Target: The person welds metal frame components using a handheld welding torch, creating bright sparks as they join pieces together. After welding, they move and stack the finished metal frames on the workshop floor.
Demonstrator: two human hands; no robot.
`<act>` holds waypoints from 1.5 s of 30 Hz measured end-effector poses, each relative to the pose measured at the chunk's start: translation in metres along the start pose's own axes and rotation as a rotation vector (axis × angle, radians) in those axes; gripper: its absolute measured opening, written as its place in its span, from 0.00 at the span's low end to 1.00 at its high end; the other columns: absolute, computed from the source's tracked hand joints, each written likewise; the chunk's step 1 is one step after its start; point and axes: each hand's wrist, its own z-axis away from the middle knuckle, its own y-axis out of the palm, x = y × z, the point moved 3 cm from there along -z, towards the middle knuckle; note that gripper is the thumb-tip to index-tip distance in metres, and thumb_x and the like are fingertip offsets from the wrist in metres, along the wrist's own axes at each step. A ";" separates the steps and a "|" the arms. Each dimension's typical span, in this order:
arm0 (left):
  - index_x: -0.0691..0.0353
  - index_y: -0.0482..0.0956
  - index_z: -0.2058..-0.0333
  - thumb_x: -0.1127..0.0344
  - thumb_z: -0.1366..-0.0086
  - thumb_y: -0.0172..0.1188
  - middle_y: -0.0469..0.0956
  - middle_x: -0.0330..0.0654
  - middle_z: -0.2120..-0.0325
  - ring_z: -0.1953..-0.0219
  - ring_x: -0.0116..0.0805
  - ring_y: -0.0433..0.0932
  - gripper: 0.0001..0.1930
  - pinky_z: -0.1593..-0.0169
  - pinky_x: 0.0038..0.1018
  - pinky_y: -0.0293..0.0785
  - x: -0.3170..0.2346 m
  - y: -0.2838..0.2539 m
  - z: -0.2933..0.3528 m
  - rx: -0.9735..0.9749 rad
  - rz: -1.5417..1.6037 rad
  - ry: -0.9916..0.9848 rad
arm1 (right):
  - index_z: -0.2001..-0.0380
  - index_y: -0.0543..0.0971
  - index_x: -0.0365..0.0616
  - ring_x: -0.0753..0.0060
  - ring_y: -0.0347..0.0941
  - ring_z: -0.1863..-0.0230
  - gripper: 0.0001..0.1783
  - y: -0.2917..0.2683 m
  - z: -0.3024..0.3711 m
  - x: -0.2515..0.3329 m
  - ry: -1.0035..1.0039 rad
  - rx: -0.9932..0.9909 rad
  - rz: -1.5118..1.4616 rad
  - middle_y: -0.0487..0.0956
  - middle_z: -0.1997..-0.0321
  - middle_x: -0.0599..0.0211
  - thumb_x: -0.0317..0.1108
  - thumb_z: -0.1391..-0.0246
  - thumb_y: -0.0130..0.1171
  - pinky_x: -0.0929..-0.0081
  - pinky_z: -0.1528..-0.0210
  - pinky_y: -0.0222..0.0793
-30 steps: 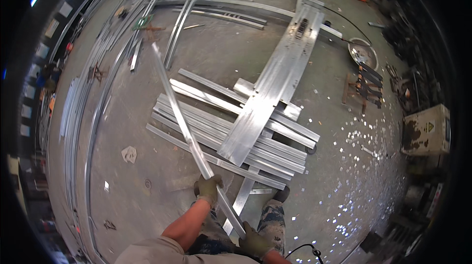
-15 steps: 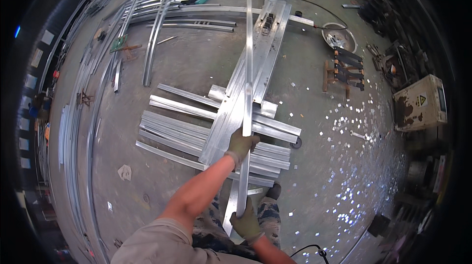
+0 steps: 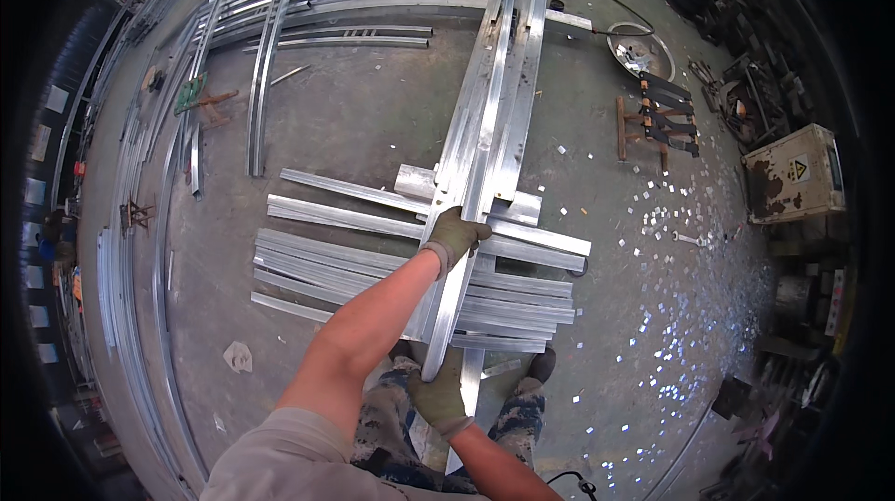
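A long, silvery metal profile (image 3: 450,310) runs away from me along the stacked, wide metal channels (image 3: 460,142). My left hand (image 3: 455,235), in an olive work glove, is wrapped round it partway along. At the near end my right hand (image 3: 438,397), gloved alike, grips the profile with its fingers partly hidden. Just below that hand, another flat metal piece (image 3: 471,380) juts toward me between my legs. Several shorter metal profiles (image 3: 322,254) lie crosswise under the channels.
Small shiny offcuts (image 3: 667,333) litter the floor on the right, where a wrench (image 3: 688,239) also lies. Beyond are a slatted stool (image 3: 667,114), a round basin (image 3: 641,52) and a worn metal box (image 3: 794,177). Long metal profiles (image 3: 264,82) lie at left.
The profile in my hands has come down along the wide channels. Its far end has moved right, and its near end left. Both hands keep their hold; the view has shifted slightly.
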 end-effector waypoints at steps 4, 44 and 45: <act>0.84 0.67 0.37 0.71 0.44 0.75 0.84 0.51 0.67 0.76 0.32 0.79 0.39 0.76 0.30 0.75 -0.015 -0.017 -0.016 0.060 0.034 0.011 | 0.34 0.64 0.33 0.32 0.77 0.45 0.39 0.024 -0.023 0.006 -0.043 -0.083 0.140 0.76 0.43 0.35 0.36 0.45 0.65 0.46 0.42 0.73; 0.71 0.73 0.35 0.54 0.32 0.69 0.82 0.47 0.50 0.54 0.34 0.81 0.34 0.49 0.30 0.78 0.330 -0.215 0.172 -0.289 0.068 -0.350 | 0.41 0.77 0.26 0.41 0.80 0.38 0.43 0.066 -0.239 -0.077 0.338 0.214 0.535 0.82 0.41 0.35 0.55 0.47 0.71 0.58 0.35 0.75; 0.71 0.73 0.35 0.54 0.32 0.69 0.82 0.47 0.51 0.56 0.34 0.81 0.34 0.51 0.30 0.78 0.333 -0.213 0.172 -0.278 0.037 -0.344 | 0.40 0.76 0.26 0.42 0.79 0.37 0.44 0.060 -0.235 -0.081 0.271 0.220 0.489 0.81 0.40 0.36 0.55 0.47 0.71 0.59 0.34 0.74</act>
